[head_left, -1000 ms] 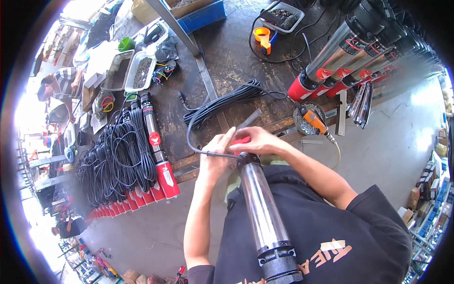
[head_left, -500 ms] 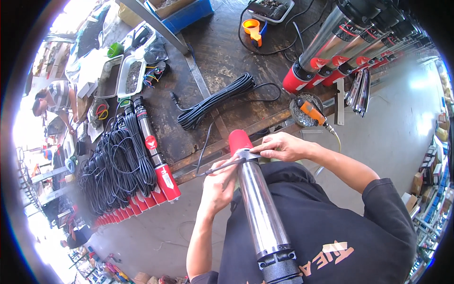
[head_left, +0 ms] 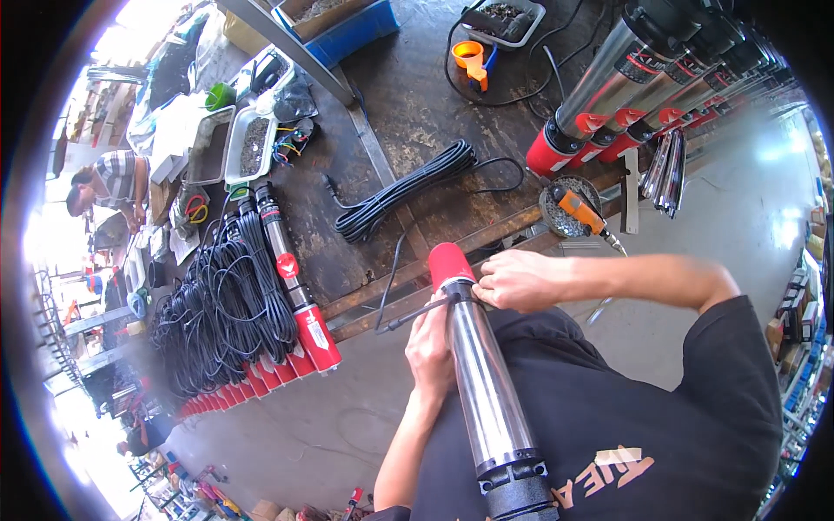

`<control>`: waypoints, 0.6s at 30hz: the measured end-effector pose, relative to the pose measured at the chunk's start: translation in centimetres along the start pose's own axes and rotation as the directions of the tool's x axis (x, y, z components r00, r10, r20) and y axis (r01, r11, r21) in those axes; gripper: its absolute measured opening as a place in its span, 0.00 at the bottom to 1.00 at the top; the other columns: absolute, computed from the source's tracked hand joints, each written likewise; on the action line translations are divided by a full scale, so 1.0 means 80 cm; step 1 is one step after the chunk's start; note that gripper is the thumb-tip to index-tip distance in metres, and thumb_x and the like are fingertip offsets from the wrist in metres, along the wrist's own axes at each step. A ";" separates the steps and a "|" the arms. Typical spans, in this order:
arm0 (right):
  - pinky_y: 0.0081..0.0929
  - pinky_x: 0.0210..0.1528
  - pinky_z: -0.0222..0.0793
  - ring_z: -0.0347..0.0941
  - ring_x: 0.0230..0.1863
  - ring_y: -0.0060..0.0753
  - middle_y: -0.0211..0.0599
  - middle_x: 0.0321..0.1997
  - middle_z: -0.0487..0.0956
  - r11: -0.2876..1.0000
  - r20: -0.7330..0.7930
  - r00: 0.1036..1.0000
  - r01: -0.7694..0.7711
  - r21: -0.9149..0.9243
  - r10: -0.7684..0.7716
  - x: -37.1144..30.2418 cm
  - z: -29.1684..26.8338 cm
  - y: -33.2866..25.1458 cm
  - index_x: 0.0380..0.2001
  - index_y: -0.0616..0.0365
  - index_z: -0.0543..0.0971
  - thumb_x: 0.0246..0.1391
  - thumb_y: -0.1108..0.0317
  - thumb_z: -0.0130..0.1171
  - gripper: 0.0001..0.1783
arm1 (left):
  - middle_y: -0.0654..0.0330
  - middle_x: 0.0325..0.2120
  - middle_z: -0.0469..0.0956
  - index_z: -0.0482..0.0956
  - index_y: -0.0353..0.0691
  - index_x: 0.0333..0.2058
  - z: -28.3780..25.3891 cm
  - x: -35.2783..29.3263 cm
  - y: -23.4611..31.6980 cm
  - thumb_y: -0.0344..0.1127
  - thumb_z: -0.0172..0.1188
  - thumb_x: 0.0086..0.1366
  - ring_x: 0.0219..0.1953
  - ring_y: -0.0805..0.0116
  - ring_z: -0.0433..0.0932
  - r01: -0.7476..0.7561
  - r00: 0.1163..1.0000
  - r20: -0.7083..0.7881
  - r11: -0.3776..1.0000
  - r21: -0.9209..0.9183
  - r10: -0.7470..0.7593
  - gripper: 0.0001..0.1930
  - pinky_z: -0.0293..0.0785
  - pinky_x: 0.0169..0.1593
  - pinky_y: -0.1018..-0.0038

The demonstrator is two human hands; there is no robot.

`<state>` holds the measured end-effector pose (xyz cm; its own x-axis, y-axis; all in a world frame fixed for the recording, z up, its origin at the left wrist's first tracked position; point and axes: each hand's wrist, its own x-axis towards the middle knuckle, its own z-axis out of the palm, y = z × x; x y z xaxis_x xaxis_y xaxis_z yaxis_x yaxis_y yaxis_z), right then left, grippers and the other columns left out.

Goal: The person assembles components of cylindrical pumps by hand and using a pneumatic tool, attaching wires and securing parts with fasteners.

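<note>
A steel tube pump (head_left: 488,373) leans against my front, its red end (head_left: 450,263) toward the bench and a black fitting at its near end. My left hand (head_left: 430,354) is closed on the pump's left side, just below a dark collar. A short black cable (head_left: 407,320) with a thin tip sticks out to the left from that collar, above my left fingers. My right hand (head_left: 526,280) is curled closed against the right side of the collar. Whatever its fingers pinch there is hidden.
A coiled black cable (head_left: 404,191) lies on the worn bench (head_left: 408,113). An orange air tool (head_left: 582,211) rests on a round dish of small parts. Several pumps stand at far right; others with bundled cables (head_left: 221,304) are at left. A person (head_left: 117,178) works at far left.
My right hand has turned, its fingers curling in by the collar with the elbow raised. The shiny strip at the collar no longer shows. My left hand has moved lower along the pump.
</note>
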<state>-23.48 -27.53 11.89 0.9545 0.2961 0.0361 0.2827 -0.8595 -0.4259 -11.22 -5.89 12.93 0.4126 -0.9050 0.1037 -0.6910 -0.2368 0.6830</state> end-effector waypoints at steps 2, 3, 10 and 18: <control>0.40 0.37 0.77 0.81 0.35 0.43 0.39 0.23 0.82 0.969 0.007 0.974 0.227 -0.100 -0.227 0.024 -0.001 0.032 0.17 0.56 0.83 0.42 0.66 0.63 0.07 | 0.42 0.53 0.79 0.74 0.30 0.58 0.003 -0.002 0.001 0.27 0.66 0.55 0.56 0.45 0.78 0.010 0.999 -0.034 1.000 -0.016 -0.010 0.29 0.76 0.59 0.60; 0.40 0.39 0.77 0.81 0.35 0.43 0.39 0.23 0.82 0.934 -0.016 0.939 0.338 -0.119 -0.342 0.040 -0.006 0.043 0.15 0.55 0.82 0.40 0.63 0.65 0.09 | 0.42 0.54 0.78 0.73 0.31 0.58 0.007 -0.005 -0.002 0.27 0.65 0.56 0.57 0.45 0.78 0.017 0.999 -0.045 1.000 -0.012 -0.018 0.29 0.76 0.59 0.60; 0.41 0.54 0.72 0.73 0.59 0.46 0.47 0.65 0.73 0.801 0.066 0.801 0.583 0.133 -0.594 0.101 -0.020 0.077 0.71 0.65 0.57 0.34 0.44 0.78 0.65 | 0.37 0.52 0.78 0.69 0.26 0.60 0.050 -0.059 -0.027 0.30 0.67 0.60 0.51 0.46 0.83 0.192 0.952 -0.196 0.957 -0.218 -0.236 0.30 0.81 0.51 0.61; 0.54 0.62 0.63 0.69 0.63 0.58 0.54 0.59 0.74 0.812 -0.237 0.967 0.216 0.543 -0.099 0.111 0.029 0.064 0.67 0.61 0.61 0.45 0.61 0.75 0.49 | 0.59 0.41 0.81 0.78 0.31 0.50 0.002 0.005 -0.063 0.29 0.61 0.67 0.43 0.70 0.78 0.183 0.939 -0.228 0.937 -0.296 -0.256 0.14 0.75 0.51 0.72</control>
<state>-13.77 -28.34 7.96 0.9172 0.2723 0.2908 0.3837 -0.4079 -0.8285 -7.68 -5.16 9.40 0.6997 -0.7090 0.0879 -0.3965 -0.2831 0.8733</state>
